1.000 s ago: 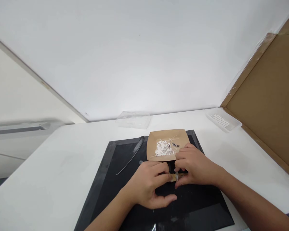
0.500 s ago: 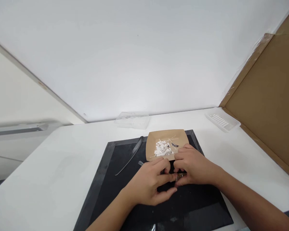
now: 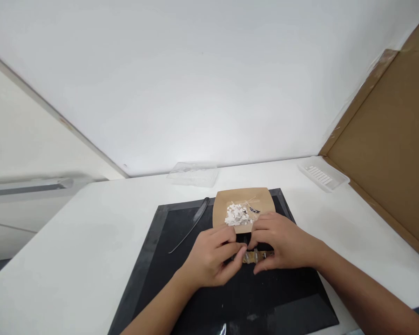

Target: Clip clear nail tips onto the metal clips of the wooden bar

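Note:
A short brown strip [image 3: 250, 257] with small clear and dark pieces on it lies on the black mat [image 3: 230, 304] between my hands. My left hand [image 3: 214, 258] pinches thumb and forefinger together at the strip's left end. Whatever sits between those fingertips is too small to make out. Curled around the strip's right part is my right hand [image 3: 284, 242], fingers on the far side and thumb on the near side, hiding some of it. Just beyond them, a brown paper tray [image 3: 223, 197] holds a heap of white bits [image 3: 236, 214] and a dark patterned scrap [image 3: 254, 210].
A thin black tool [image 3: 192, 228] with a broad end and hooked tip lies left of the tray. At the back of the white table [image 3: 77, 232] is a clear plastic case [image 3: 192, 174]. A translucent box [image 3: 323, 174] with white labels stands right, near a cardboard panel [image 3: 387, 139].
My left hand has drawn slightly left and its thumb has closed against the forefinger. More of the brown strip shows. My right thumb and fingers have spread a little wider around it.

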A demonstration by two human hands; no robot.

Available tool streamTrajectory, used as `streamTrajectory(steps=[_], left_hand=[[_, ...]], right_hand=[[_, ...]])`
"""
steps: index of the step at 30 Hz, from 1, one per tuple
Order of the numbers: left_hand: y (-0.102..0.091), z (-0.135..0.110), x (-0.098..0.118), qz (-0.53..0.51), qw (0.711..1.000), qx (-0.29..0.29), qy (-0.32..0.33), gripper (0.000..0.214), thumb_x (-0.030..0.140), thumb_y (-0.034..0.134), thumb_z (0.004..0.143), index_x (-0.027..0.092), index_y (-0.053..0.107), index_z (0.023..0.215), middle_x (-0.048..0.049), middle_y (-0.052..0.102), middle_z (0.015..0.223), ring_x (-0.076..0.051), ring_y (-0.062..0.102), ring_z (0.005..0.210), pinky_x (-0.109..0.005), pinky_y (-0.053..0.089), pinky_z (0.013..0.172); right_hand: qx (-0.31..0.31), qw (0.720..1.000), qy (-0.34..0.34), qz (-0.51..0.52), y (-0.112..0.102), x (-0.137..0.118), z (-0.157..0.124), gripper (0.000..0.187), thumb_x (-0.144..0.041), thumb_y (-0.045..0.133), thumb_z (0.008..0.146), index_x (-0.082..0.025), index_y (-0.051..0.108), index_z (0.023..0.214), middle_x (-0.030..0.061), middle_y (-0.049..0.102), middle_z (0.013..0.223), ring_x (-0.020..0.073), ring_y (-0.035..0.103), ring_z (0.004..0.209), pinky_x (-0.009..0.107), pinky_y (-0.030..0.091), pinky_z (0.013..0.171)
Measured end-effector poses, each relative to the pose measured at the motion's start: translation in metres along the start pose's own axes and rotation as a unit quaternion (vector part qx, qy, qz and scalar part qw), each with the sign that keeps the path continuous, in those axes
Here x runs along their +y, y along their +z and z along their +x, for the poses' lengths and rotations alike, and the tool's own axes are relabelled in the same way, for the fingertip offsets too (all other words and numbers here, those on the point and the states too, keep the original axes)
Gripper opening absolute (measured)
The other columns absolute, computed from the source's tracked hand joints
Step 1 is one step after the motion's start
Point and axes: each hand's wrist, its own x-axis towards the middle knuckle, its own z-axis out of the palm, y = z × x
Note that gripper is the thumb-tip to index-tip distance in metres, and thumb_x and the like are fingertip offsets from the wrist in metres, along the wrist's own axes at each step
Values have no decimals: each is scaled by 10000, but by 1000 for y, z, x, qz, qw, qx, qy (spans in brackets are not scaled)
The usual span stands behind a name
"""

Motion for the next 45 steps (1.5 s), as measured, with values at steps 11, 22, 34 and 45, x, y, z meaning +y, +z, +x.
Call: streamTrajectory(steps=[11,22,34,45], left_hand=[[-6,-3,-5,9,992,118,-55,147,89,589,916,187,697,901,-5,505,726,-132,486,623,-268,371,536],[-26,-4,-17,60,984,139,-96,186,60,556,932,158,692,850,-25,574,722,-137,533,629,-268,399,547],[-38,-1,-20,30,970,-223,-95,134,270,675,947,194,769,889,18,644,701,-115,590,556,-252,405,528],[-30,-5,-14,75,930,-333,-134,189,297,792,893,243,812,1074,-11,759,899,-181,706,671,-283,469,593]], right_hand=[[-42,999,-19,-21,2,-1,-2,318,-437,861,900,-192,706,768,-1,685,856,156,649,792,310,421,780],[-70,995,-3,-67,0,-16,-1,277,-328,828,940,-183,664,769,-15,663,815,159,612,788,322,377,794],[-40,997,-34,-50,-1,-7,0,362,-463,869,889,-193,663,765,-17,659,798,159,609,784,313,364,754],[129,990,-37,-52,-15,0,2,253,-382,662,1018,-212,635,833,19,665,810,172,584,754,311,381,691]])
